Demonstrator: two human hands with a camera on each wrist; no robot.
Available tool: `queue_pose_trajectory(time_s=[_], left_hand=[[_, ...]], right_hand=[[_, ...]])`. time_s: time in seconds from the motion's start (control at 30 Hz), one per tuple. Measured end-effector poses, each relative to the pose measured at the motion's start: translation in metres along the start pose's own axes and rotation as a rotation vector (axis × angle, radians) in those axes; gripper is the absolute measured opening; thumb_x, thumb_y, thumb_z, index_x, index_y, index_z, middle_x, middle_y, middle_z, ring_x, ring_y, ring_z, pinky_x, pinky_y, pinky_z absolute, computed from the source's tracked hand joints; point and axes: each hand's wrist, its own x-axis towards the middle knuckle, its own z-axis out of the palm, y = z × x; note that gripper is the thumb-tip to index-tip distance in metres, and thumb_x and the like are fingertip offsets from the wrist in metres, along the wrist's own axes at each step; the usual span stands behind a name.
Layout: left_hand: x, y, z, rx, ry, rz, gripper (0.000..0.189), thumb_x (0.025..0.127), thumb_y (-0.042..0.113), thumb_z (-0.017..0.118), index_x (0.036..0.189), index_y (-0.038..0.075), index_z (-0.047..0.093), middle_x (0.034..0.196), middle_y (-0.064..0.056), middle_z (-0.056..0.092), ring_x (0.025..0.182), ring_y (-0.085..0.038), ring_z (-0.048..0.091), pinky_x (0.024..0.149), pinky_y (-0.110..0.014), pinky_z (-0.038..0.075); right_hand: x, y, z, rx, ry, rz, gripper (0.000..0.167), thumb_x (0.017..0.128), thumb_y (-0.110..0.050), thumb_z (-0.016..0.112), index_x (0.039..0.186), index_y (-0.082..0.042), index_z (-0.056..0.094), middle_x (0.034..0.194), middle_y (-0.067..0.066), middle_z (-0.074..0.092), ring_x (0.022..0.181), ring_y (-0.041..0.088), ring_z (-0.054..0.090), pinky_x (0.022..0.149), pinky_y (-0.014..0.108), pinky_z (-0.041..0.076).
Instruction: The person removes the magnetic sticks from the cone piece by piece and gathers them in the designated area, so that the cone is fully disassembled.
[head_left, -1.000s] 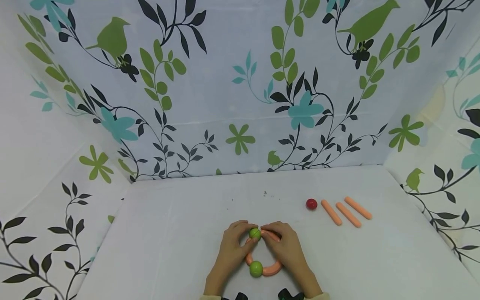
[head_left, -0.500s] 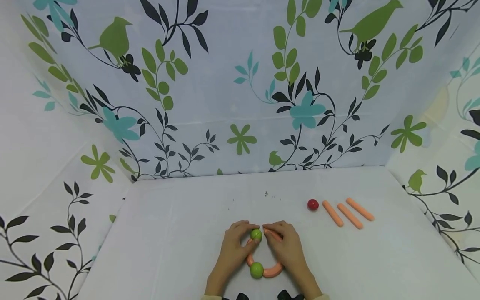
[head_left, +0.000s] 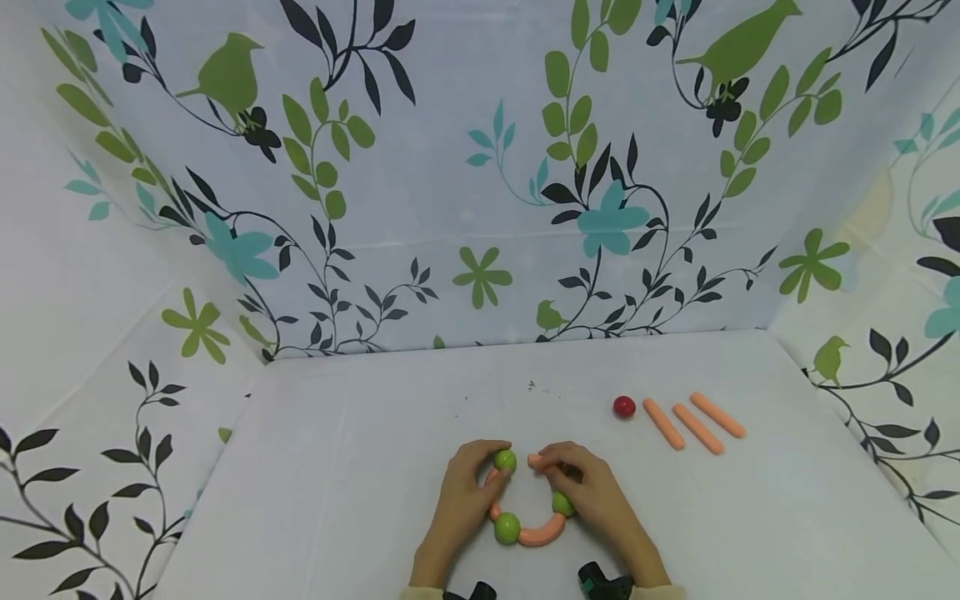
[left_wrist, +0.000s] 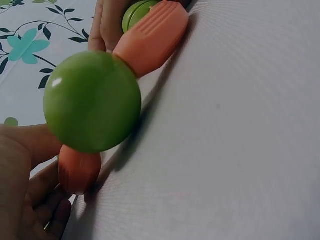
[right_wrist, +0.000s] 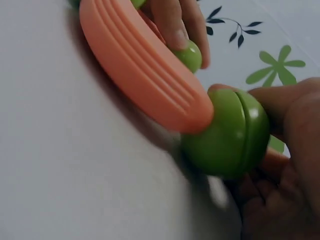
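Note:
On the white table lies a ring of curved orange sticks and green balls, with a gap at its far side. My left hand [head_left: 467,493] pinches the far green ball [head_left: 506,460] between fingers and thumb, beside the left curved stick [left_wrist: 79,170]. My right hand [head_left: 598,490] holds another curved orange stick [head_left: 536,461], whose free end faces that ball across the gap. A second green ball [head_left: 562,503] shows under the right hand. The near curved stick [head_left: 542,533] joins it to the near green ball [head_left: 507,528]. My fingers hide parts of both side sticks.
A red ball [head_left: 624,407] lies farther back on the right, beside straight orange sticks [head_left: 697,428]. A patterned cloth [head_left: 420,167] hangs behind and around the white table [head_left: 337,467]. Black wrist devices [head_left: 603,583] sit at both wrists.
My right hand has shifted right with its curved stick, widening the gap at the ring's far side. The right-hand green ball now shows. The left hand still pinches its ball.

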Motion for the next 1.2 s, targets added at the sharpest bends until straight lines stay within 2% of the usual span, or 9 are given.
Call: queue_pose_trajectory(time_s=[0.1, 0.2, 0.33, 0.47, 0.63, 0.77, 0.93, 1.1, 1.2], left_hand=[[-0.001, 0.000, 0.000, -0.002, 0.012, 0.002, 0.041, 0.091, 0.013, 0.078, 0.128, 0.028, 0.070, 0.130, 0.009, 0.070, 0.130, -0.019, 0.061, 0.113, -0.046, 0.046], [0.000, 0.000, 0.000, 0.003, 0.023, 0.012, 0.041, 0.090, 0.011, 0.078, 0.128, 0.027, 0.070, 0.129, 0.008, 0.071, 0.130, -0.019, 0.061, 0.113, -0.047, 0.046], [0.002, 0.001, -0.002, 0.006, 0.019, 0.013, 0.041, 0.091, 0.011, 0.078, 0.128, 0.028, 0.070, 0.129, 0.009, 0.071, 0.130, -0.019, 0.061, 0.112, -0.047, 0.046], [0.003, 0.004, -0.005, 0.009, -0.013, -0.006, 0.042, 0.093, 0.012, 0.075, 0.132, 0.026, 0.068, 0.131, 0.006, 0.070, 0.131, -0.021, 0.060, 0.113, -0.050, 0.045], [0.001, 0.012, -0.012, 0.062, -0.073, -0.010, 0.046, 0.095, 0.011, 0.071, 0.139, 0.020, 0.063, 0.138, -0.001, 0.067, 0.134, -0.027, 0.058, 0.114, -0.055, 0.044], [-0.008, 0.026, -0.020, 0.234, -0.050, 0.081, 0.047, 0.090, 0.010, 0.076, 0.135, 0.019, 0.065, 0.136, -0.003, 0.066, 0.130, -0.029, 0.056, 0.104, -0.057, 0.046], [-0.027, 0.047, -0.029, 0.428, -0.043, 0.291, 0.036, 0.087, 0.014, 0.081, 0.120, 0.021, 0.071, 0.125, 0.004, 0.067, 0.124, -0.022, 0.055, 0.094, -0.048, 0.047], [-0.039, 0.058, -0.025, 0.493, -0.116, 0.483, 0.022, 0.090, 0.019, 0.079, 0.110, 0.024, 0.074, 0.113, 0.011, 0.070, 0.113, -0.012, 0.060, 0.091, -0.038, 0.050], [-0.041, 0.059, -0.018, 0.502, -0.151, 0.556, 0.014, 0.092, 0.020, 0.077, 0.106, 0.022, 0.075, 0.107, 0.012, 0.071, 0.105, -0.009, 0.062, 0.092, -0.031, 0.052]], right_hand=[[-0.003, 0.002, -0.007, -0.008, -0.022, 0.025, 0.019, 0.102, -0.018, 0.067, 0.109, -0.033, 0.075, 0.125, -0.014, 0.070, 0.119, 0.009, 0.064, 0.103, 0.027, 0.051], [-0.005, 0.004, -0.013, -0.034, -0.030, 0.010, 0.029, 0.104, -0.009, 0.061, 0.111, -0.035, 0.074, 0.127, -0.014, 0.070, 0.127, 0.013, 0.063, 0.110, 0.033, 0.050], [-0.006, 0.006, -0.018, -0.097, -0.056, -0.093, 0.042, 0.101, 0.003, 0.058, 0.116, -0.032, 0.074, 0.131, -0.010, 0.069, 0.130, 0.020, 0.062, 0.112, 0.035, 0.050], [-0.008, 0.006, -0.022, -0.143, -0.110, -0.203, 0.038, 0.098, 0.002, 0.063, 0.120, -0.028, 0.073, 0.135, -0.005, 0.068, 0.131, 0.026, 0.061, 0.112, 0.037, 0.050], [-0.012, 0.007, -0.027, -0.213, -0.164, -0.238, 0.039, 0.097, 0.000, 0.064, 0.117, -0.032, 0.071, 0.138, -0.004, 0.065, 0.133, 0.029, 0.059, 0.114, 0.046, 0.048], [-0.015, 0.009, -0.029, -0.258, -0.188, -0.255, 0.038, 0.097, -0.001, 0.066, 0.118, -0.033, 0.072, 0.136, -0.005, 0.065, 0.131, 0.028, 0.060, 0.111, 0.049, 0.050], [-0.018, 0.009, -0.034, -0.323, -0.193, -0.308, 0.035, 0.097, -0.007, 0.071, 0.118, -0.035, 0.073, 0.132, -0.008, 0.066, 0.126, 0.023, 0.062, 0.106, 0.047, 0.053], [-0.017, 0.008, -0.036, -0.404, -0.198, -0.440, 0.036, 0.095, -0.007, 0.073, 0.118, -0.034, 0.074, 0.133, -0.001, 0.065, 0.123, 0.025, 0.061, 0.101, 0.048, 0.055], [-0.016, 0.007, -0.037, -0.451, -0.190, -0.518, 0.040, 0.093, -0.002, 0.074, 0.118, -0.033, 0.075, 0.132, 0.002, 0.064, 0.121, 0.025, 0.061, 0.099, 0.047, 0.056]])
